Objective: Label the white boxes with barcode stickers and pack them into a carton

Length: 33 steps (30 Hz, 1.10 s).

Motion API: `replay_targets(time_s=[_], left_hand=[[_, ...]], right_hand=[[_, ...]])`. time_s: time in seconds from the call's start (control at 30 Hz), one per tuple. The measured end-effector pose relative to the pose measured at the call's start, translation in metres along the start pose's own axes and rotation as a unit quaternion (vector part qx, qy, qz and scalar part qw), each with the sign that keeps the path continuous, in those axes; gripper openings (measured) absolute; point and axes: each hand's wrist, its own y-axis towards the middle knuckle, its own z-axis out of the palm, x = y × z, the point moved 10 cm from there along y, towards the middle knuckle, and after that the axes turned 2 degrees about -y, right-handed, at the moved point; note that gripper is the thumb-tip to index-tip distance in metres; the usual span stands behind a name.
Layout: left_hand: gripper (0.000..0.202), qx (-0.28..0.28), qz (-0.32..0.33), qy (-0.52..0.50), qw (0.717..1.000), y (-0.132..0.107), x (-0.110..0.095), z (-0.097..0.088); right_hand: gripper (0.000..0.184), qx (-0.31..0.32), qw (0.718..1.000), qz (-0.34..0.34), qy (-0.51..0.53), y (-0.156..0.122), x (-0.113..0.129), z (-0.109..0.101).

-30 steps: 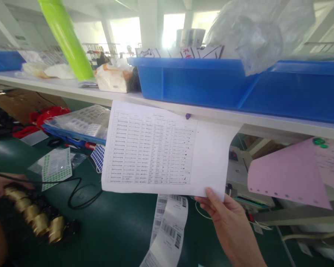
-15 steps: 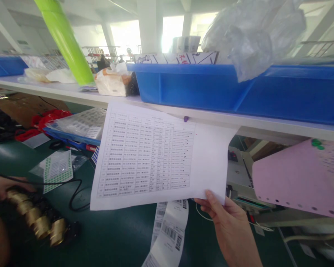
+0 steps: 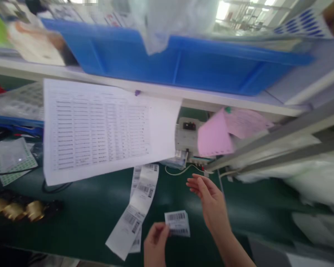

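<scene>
One loose barcode label [image 3: 177, 223] is pinched at its left edge between the thumb and fingers of the left hand [image 3: 155, 243], low over the green desk [image 3: 94, 218]. The right hand [image 3: 208, 196] is just up and right of it, fingers loosely spread, touching nothing. One strip of barcode labels [image 3: 139, 202] runs across the desk beside them, below one printed sheet [image 3: 100, 133] hanging from the shelf [image 3: 211, 102]. Two pink sheets [image 3: 215, 139] hang further right, one blue bin [image 3: 169, 63] sits on the shelf, and three brass fittings [image 3: 13, 210] lie far left.

Bright backlight; heavy motion blur
</scene>
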Motion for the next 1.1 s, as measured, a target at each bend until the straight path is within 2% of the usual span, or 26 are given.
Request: replay_targets(time_s=[0.1, 0.17, 0.3, 0.37, 0.47, 0.6, 0.77, 0.97, 1.1], left_hand=[[0.055, 0.037, -0.022, -0.034, 0.999, -0.018, -0.010, 0.032], [0.055, 0.068, -0.040, -0.035, 0.996, -0.036, -0.016, 0.059], [0.051, 0.153, -0.080, -0.014, 0.985, -0.084, -0.009, 0.117], [0.046, 0.196, -0.100, 0.009, 0.975, -0.109, 0.003, 0.144], [0.037, 0.240, -0.106, 0.056, 0.963, -0.143, 0.023, 0.175], [0.030, 0.252, -0.081, 0.144, 0.953, -0.176, 0.044, 0.199], [0.033, 0.240, -0.080, 0.185, 0.950, -0.212, 0.070, 0.227], [0.029, 0.201, -0.126, 0.147, 0.960, -0.259, 0.103, 0.259], [0.025, 0.177, -0.121, 0.096, 0.972, -0.290, 0.121, 0.279]], right_hand=[[0.051, -0.038, 0.997, 0.052, -0.034, -0.047, -0.016, -0.078], [0.050, -0.026, 0.995, 0.080, -0.046, -0.081, -0.021, -0.113], [0.045, 0.037, 0.995, 0.082, -0.044, -0.133, -0.009, -0.147], [0.041, 0.023, 0.994, 0.085, -0.060, -0.149, -0.001, -0.168], [0.042, -0.041, 0.992, 0.087, -0.079, -0.168, 0.010, -0.210], [0.033, -0.091, 0.986, 0.055, -0.126, -0.190, 0.019, -0.263], [0.022, -0.094, 0.955, -0.033, -0.280, -0.207, 0.034, -0.315], [0.027, -0.048, 0.962, -0.073, -0.257, -0.211, 0.037, -0.381], [0.043, -0.010, 0.971, -0.078, -0.228, -0.207, 0.033, -0.424]])
